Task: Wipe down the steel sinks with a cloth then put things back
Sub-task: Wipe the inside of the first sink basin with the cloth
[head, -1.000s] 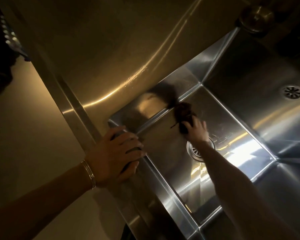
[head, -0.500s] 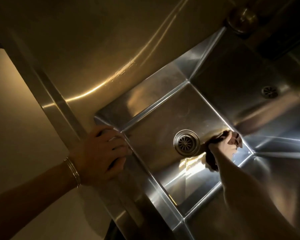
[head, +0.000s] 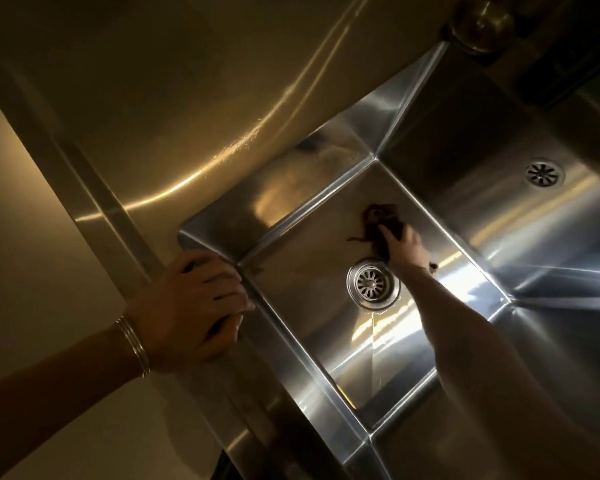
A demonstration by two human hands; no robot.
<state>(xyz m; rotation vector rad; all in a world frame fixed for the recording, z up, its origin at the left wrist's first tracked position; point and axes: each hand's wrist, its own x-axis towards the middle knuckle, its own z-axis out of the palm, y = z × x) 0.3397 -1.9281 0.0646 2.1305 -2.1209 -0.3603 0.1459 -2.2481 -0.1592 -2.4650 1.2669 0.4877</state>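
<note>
A deep steel sink [head: 291, 216] fills the middle of the view, with a round drain strainer [head: 373, 282] in its floor. My right hand [head: 404, 245] reaches down into the basin and presses a dark brown cloth [head: 378, 223] flat on the floor just beyond the drain. My left hand [head: 194, 299], with thin bangles at the wrist, lies on the sink's front left corner, fingers curled over the rim; something dark shows under the palm, and I cannot tell what it is.
A steel drainboard [head: 187, 116] runs off to the left of the basin, with a raised front edge [head: 94, 206]. The basin's far wall mirrors the drain [head: 542, 173]. A round brass-coloured fitting [head: 482, 22] sits above the sink's far corner.
My right hand has swept the cloth from the right side of the basin floor, beside the drain, to the far side beyond the drain. My left hand stays on the rim.
</note>
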